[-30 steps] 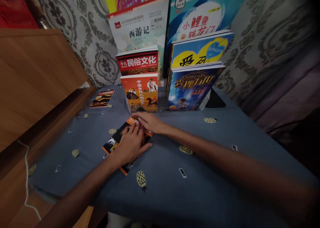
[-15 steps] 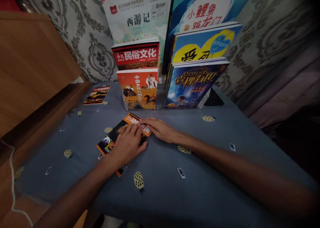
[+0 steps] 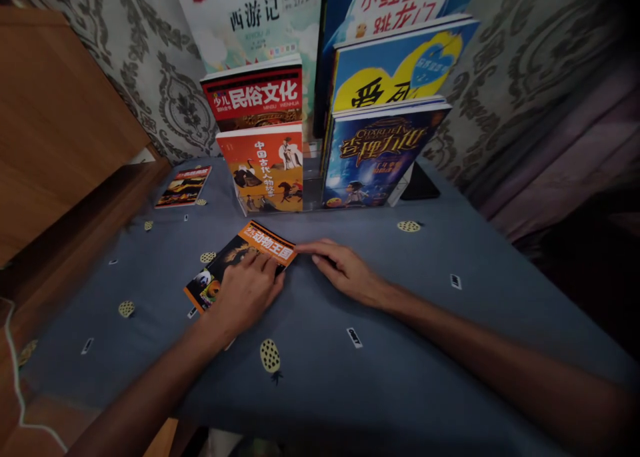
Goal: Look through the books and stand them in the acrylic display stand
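Note:
An orange and black book (image 3: 250, 246) with animal pictures lies flat on the blue-grey patterned cloth (image 3: 380, 350). My left hand (image 3: 246, 295) rests flat on its lower right part, fingers stretched out over the cover. My right hand (image 3: 345, 270) lies on the cloth just right of the book, fingers extended, with the fingertips touching the book's right corner.
A tiered clear stand at the back holds several upright books, among them an orange one (image 3: 264, 170) and a dark blue one (image 3: 380, 157). Another small book (image 3: 183, 186) lies flat at the far left. A wooden cabinet (image 3: 55, 130) stands at the left; patterned curtains hang behind.
My right hand has slid off the book's top edge to the right, onto the cloth, uncovering the orange title strip. My left hand stays on the cover. The view has tilted down slightly.

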A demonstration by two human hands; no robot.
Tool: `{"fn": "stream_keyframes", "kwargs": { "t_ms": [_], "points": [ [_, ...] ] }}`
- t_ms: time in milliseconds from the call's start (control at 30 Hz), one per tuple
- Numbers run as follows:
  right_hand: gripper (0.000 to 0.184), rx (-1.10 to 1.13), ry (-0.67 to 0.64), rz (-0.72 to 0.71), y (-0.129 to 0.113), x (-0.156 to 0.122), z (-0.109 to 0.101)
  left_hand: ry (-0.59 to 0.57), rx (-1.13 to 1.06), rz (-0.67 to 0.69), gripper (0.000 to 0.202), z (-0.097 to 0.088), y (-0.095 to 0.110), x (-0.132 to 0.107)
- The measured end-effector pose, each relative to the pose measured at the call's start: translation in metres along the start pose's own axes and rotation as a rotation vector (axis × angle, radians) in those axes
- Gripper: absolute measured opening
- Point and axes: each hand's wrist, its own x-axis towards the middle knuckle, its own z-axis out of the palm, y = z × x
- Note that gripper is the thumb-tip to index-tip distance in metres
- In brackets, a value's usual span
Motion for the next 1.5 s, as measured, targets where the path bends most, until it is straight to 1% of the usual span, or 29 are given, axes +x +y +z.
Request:
{"fn": "stream_keyframes", "kwargs": {
  "t_ms": [133, 267, 367, 433, 533, 567, 600, 667, 733, 800, 867, 1000, 1133, 1233, 1367, 1433, 1500],
  "points": [
    [0.041, 0.012, 0.028, 0.027, -0.002, -0.001, -0.001, -0.005, -0.023, -0.008, 0.026, -0.004, -0.001, 0.002],
    [0.042, 0.042, 0.017, 0.064, -0.006, -0.001, 0.000, -0.005, -0.038, -0.012, 0.031, -0.004, 0.001, 0.002],
    [0.042, 0.031, 0.002, 0.052, -0.009, 0.000, 0.000, -0.006, -0.045, -0.031, 0.031, -0.003, 0.002, 0.000],
    [0.043, 0.011, -0.006, 0.022, -0.010, 0.000, 0.000, 0.003, -0.066, -0.035, 0.030, 0.000, -0.001, 0.000],
    [0.042, -0.032, -0.036, -0.022, -0.011, -0.002, 0.001, 0.028, -0.118, -0.018, 0.031, 0.003, -0.015, 0.000],
    [0.042, -0.056, -0.047, -0.030, -0.010, -0.004, 0.002, 0.040, -0.110, -0.031, 0.031, 0.004, -0.021, 0.000],
    [0.041, -0.081, -0.059, -0.036, -0.010, -0.005, 0.003, 0.053, -0.084, -0.065, 0.030, 0.005, -0.027, 0.000],
    [0.040, -0.130, -0.078, -0.046, -0.008, -0.008, 0.005, 0.057, -0.005, -0.180, 0.030, 0.005, -0.039, 0.000],
    [0.042, -0.169, -0.101, -0.063, -0.008, -0.010, 0.007, 0.011, 0.048, -0.290, 0.033, 0.005, -0.048, -0.001],
    [0.045, -0.204, -0.126, -0.070, -0.008, -0.009, 0.007, -0.045, 0.058, -0.341, 0.035, 0.006, -0.053, -0.001],
    [0.048, -0.239, -0.150, -0.060, -0.009, -0.005, 0.006, -0.060, 0.056, -0.355, 0.036, 0.008, -0.056, 0.000],
    [0.049, -0.276, -0.178, -0.063, -0.001, 0.010, 0.003, -0.003, -0.006, -0.365, 0.033, 0.015, -0.064, 0.004],
    [0.046, -0.306, -0.155, -0.098, 0.015, 0.027, 0.003, 0.039, -0.104, -0.344, 0.028, 0.023, -0.073, 0.008],
    [0.041, -0.389, -0.130, -0.067, 0.019, 0.039, 0.006, 0.052, -0.133, -0.320, 0.029, 0.025, -0.077, 0.011],
    [0.037, -0.512, -0.134, -0.011, 0.006, 0.044, 0.018, 0.023, -0.105, -0.340, 0.030, 0.024, -0.077, 0.012],
    [0.039, -0.519, -0.161, -0.018, -0.005, 0.038, 0.026, 0.015, -0.083, -0.346, 0.030, 0.023, -0.075, 0.012],
    [0.042, -0.485, -0.189, -0.057, -0.015, 0.026, 0.034, 0.013, -0.065, -0.345, 0.031, 0.023, -0.073, 0.011]
  ]
}}
